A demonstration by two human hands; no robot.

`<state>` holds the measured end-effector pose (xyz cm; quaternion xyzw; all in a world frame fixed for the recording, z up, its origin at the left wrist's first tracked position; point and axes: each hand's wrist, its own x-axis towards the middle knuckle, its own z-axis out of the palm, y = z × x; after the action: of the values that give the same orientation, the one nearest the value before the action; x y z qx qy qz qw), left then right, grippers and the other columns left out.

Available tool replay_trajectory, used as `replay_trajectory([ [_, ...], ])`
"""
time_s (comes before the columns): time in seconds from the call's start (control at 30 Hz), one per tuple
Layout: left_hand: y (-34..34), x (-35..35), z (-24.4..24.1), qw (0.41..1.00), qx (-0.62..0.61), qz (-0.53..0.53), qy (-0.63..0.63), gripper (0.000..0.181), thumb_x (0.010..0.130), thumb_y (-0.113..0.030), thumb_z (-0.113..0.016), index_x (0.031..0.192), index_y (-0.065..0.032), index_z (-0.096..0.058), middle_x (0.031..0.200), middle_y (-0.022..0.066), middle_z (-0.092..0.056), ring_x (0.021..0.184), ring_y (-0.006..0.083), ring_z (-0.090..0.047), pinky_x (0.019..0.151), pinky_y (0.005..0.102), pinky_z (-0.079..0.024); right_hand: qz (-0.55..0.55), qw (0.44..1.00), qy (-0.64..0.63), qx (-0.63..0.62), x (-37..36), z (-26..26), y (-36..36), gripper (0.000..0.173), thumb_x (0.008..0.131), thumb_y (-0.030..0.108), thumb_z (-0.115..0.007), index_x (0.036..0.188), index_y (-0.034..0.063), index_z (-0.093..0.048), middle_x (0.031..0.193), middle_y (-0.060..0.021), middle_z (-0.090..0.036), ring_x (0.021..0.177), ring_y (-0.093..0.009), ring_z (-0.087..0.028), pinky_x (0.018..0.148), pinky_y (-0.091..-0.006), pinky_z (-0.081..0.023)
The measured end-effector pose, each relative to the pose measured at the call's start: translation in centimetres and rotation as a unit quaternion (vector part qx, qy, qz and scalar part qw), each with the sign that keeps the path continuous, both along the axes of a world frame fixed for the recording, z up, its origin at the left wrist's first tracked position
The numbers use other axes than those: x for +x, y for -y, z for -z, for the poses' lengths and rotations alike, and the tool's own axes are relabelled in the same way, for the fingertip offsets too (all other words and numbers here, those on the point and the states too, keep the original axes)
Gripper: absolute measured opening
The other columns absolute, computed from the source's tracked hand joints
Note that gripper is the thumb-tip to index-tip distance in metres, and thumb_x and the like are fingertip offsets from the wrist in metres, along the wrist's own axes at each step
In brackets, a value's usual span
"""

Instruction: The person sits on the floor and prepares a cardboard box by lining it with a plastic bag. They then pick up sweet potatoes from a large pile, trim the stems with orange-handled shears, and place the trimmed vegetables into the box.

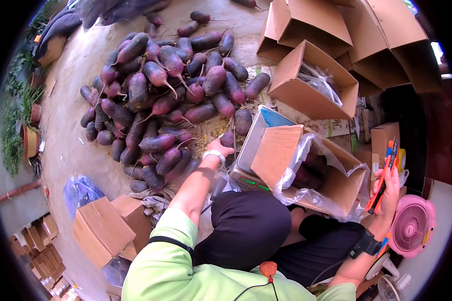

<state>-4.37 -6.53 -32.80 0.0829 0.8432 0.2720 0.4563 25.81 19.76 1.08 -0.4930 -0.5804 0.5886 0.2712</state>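
Note:
My left hand (219,149), with a white band at the wrist, is at the near right edge of a heap of dark purple radishes (165,105). Its thumb and fingers are around the end of one radish (227,139). Raised at the right, my right hand (390,188) grips an orange-and-black hand tool (381,188) with a blue part; its exact kind is unclear. Between the hands, an open cardboard box (277,146) with a clear plastic liner (292,169) sits on a scale (243,161) with green lit displays. Dark radishes (310,171) lie inside the box.
Another open carton (290,84) holding clear plastic stands beyond the scale, before stacked empty boxes (312,22). A pink fan (410,225) is at the right. Closed cartons (103,229) and a grey cloth (154,205) lie at the left, potted plants (30,139) farther off.

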Motion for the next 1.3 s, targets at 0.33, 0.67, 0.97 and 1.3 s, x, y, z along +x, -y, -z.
replay_trajectory([
  [0.33, 7.6, -1.7, -9.9, 0.733, 0.499, -0.392, 0.243, 0.044, 0.083, -0.014, -0.068, 0.122, -0.0083, -0.05, 0.114, 0.0039, -0.059, 0.106, 0.0194, -0.056, 0.093, 0.0381, -0.043, -0.004, 0.999, -0.045, 0.01, -1.2, -1.4, 1.7, 0.032, 0.099, 0.022, -0.046, 0.128, 0.0087, -0.045, 0.08, -0.0049, -0.057, 0.044, -0.005, -0.048, 0.035, -0.0177, -0.04],
  [0.67, 13.3, 0.8, -24.5, 0.528, 0.681, -0.347, 0.369, 0.043, 0.093, -0.029, -0.054, 0.133, -0.0179, -0.046, 0.135, 0.0049, -0.05, 0.125, 0.0259, -0.045, 0.104, 0.045, -0.034, -0.332, 0.924, -0.082, -0.173, -9.0, -7.0, 18.3, 0.033, 0.096, 0.01, -0.045, 0.127, 0.0022, -0.04, 0.079, -0.0089, -0.059, 0.048, -0.009, -0.053, 0.04, -0.0214, -0.043],
  [0.97, 15.5, 5.2, -28.0, 0.405, 0.718, -0.362, 0.435, 0.041, 0.097, -0.033, -0.046, 0.132, -0.0125, -0.047, 0.132, 0.013, -0.051, 0.121, 0.0314, -0.05, 0.097, 0.0461, -0.045, -0.472, 0.85, -0.065, -0.226, -11.6, -3.9, 27.2, 0.03, 0.096, 0.014, -0.047, 0.124, 0.0056, -0.044, 0.076, -0.0022, -0.054, 0.05, -0.006, -0.05, 0.045, -0.02, -0.042],
  [1.3, 14.6, 3.1, -32.3, 0.744, 0.59, -0.311, 0.027, 0.053, 0.081, 0.003, -0.064, 0.129, -0.0067, -0.044, 0.122, 0.0077, -0.054, 0.112, 0.0231, -0.053, 0.099, 0.04, -0.042, -0.305, 0.941, -0.102, -0.108, -6.9, -7.1, 18.5, 0.034, 0.097, 0.016, -0.047, 0.128, 0.0053, -0.039, 0.075, -0.0043, -0.057, 0.048, -0.007, -0.051, 0.043, -0.0206, -0.044],
])
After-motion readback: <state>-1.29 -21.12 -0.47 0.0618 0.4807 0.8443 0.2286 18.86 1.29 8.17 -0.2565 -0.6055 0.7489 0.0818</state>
